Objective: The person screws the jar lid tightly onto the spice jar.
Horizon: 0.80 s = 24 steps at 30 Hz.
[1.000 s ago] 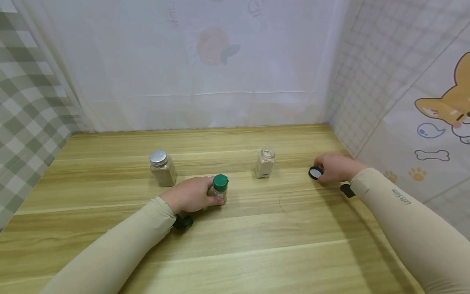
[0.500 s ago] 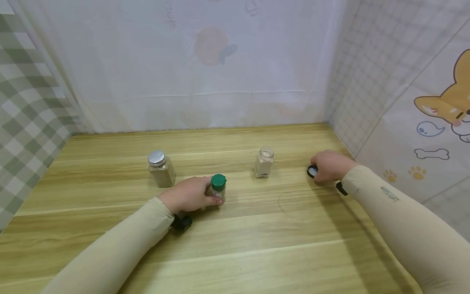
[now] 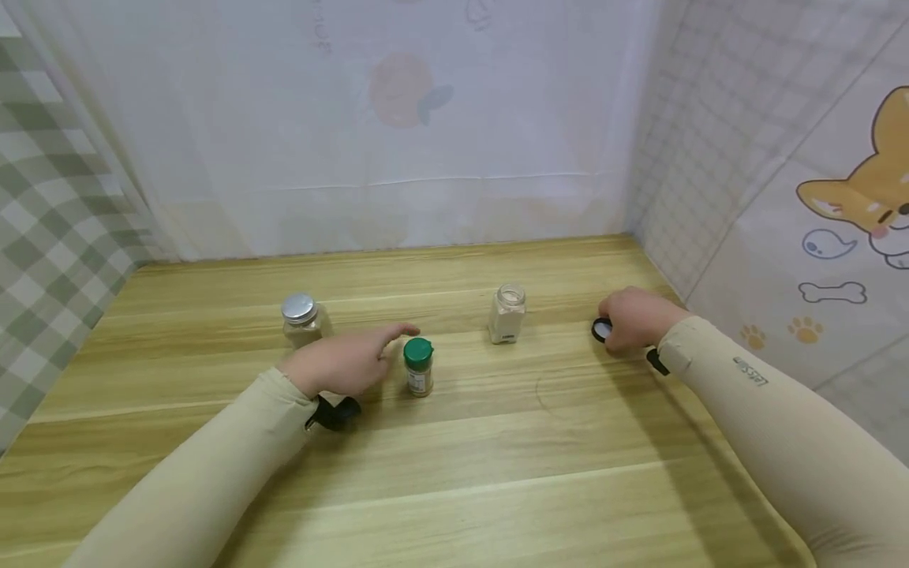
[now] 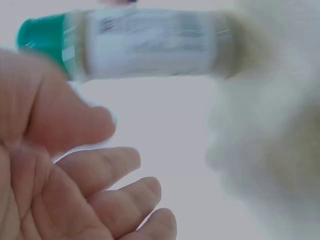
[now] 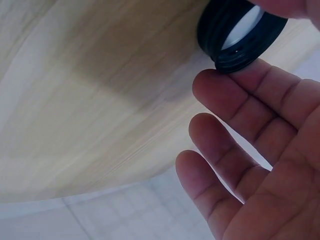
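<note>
Black lid (image 3: pixel 602 330) in right hand (image 3: pixel 634 319).

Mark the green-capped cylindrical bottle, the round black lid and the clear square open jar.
Green-capped cylindrical bottle (image 4: pixel 147 45), left wrist view: white label.
Round black lid (image 5: pixel 242 30), right wrist view: white inner face.
Clear square open jar (image 3: pixel 506 319), head view: side wall.

A small clear jar (image 3: pixel 419 369) with a green cap (image 3: pixel 418 352) and white label is stood upright on the table (image 3: pixel 497 473), just beside the left hand (image 3: pixel 346 360), whose index finger is extended near the cap. A round black lid (image 3: pixel 601 330), white inside, is held tilted by the right hand (image 3: pixel 634 319), its inner face exposed.
</note>
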Each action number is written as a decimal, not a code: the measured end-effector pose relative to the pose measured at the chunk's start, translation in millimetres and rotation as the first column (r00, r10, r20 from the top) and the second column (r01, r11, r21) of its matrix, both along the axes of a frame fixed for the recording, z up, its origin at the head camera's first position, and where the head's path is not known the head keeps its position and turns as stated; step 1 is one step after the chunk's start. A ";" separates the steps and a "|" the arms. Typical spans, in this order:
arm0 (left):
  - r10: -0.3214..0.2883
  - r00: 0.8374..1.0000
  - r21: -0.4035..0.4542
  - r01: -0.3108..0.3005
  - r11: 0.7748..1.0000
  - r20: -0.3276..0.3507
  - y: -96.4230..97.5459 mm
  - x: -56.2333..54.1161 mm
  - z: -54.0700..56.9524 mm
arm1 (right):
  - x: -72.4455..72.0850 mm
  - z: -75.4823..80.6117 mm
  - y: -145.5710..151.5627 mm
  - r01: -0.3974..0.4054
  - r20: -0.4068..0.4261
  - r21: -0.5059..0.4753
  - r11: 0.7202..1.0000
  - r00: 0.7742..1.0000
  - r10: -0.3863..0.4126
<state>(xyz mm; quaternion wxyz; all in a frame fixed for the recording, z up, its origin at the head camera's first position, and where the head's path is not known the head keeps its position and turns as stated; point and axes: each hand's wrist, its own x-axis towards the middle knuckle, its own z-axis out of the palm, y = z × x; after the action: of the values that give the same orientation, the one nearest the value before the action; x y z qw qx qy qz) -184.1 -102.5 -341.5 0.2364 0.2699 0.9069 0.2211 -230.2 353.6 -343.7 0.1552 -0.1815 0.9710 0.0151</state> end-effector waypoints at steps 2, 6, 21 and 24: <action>0.028 0.999 0.010 -0.027 1.000 -0.037 0.5 -2.8 8.3 | 0.9 1.8 -1.1 -0.001 -0.001 -0.002 1.000 1.000 0.001; 0.083 0.993 0.059 -0.078 0.995 -0.084 3.9 -8.1 23.3 | 1.7 3.5 -2.5 -0.001 0.001 -0.004 1.000 1.000 0.001; 0.104 0.988 -0.007 -0.106 0.994 -0.116 45.8 -34.0 54.2 | 0.6 2.0 -0.3 -0.001 0.005 0.006 1.000 1.000 0.001; 0.123 0.986 -0.011 -0.125 0.992 -0.112 57.8 -38.0 62.1 | 0.1 0.8 0.5 0.002 0.006 0.009 1.000 1.000 -0.002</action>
<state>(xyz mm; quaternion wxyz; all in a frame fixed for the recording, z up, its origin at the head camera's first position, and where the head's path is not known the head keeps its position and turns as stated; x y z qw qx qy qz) -222.1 -44.7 -279.4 0.1739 0.2225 0.9357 0.2117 -230.1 354.1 -342.9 0.1591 -0.1800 0.9705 0.0190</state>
